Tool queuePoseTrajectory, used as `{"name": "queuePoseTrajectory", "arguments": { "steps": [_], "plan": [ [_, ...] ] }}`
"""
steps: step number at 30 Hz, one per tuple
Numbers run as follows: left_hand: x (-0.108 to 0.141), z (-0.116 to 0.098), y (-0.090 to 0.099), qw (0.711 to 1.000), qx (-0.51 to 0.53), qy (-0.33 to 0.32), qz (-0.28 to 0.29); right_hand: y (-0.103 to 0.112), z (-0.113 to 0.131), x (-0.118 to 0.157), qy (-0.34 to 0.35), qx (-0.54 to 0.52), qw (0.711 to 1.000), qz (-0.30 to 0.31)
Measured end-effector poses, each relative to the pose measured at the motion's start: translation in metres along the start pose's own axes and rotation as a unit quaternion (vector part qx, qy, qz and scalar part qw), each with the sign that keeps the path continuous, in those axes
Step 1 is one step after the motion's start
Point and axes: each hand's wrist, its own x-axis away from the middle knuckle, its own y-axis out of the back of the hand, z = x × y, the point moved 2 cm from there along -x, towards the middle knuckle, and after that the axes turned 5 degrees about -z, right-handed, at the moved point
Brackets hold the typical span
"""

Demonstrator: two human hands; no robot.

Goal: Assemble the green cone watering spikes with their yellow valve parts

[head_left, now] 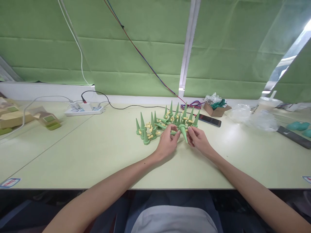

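Observation:
My left hand [168, 141] grips a green plastic cone [183, 132] between thumb and fingers, its tip tilted down toward me. Close on the cone's other side, my right hand [198, 139] has its fingertips pinched; what lies between them is too small to make out. Just beyond both hands stand several upright green cones [153, 121] on the table, with small yellow pieces [148, 125] attached around them. A few more green cones [162, 120] lie on their sides in the middle of the group, partly hidden by my left hand.
Behind the cones lie a dark phone [210, 120] and a small cardboard box [214, 110] with green material. A drink cup [264, 105] and plastic bags [262, 120] are at the right. At the left are a power strip [85, 110] and torn cartons [46, 119].

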Motion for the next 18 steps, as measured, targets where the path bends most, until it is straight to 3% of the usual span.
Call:
{"name": "queuePoseTrajectory", "arguments": {
  "steps": [5, 9, 18],
  "plan": [
    [0.0012, -0.0008, -0.0035, 0.996, 0.049, 0.065, 0.044, 0.0006, 0.0035, 0.0009, 0.021, -0.01, 1.0, -0.005],
    [0.0034, 0.0007, -0.006, 0.986, 0.086, 0.111, 0.089, 0.0001, 0.007, 0.0027, 0.025, 0.017, 0.999, 0.026],
    [0.0042, 0.0073, -0.0043, 0.987, 0.082, 0.089, 0.109, 0.0, 0.0086, 0.0047, 0.013, -0.004, 0.998, 0.059]
  ]
}}
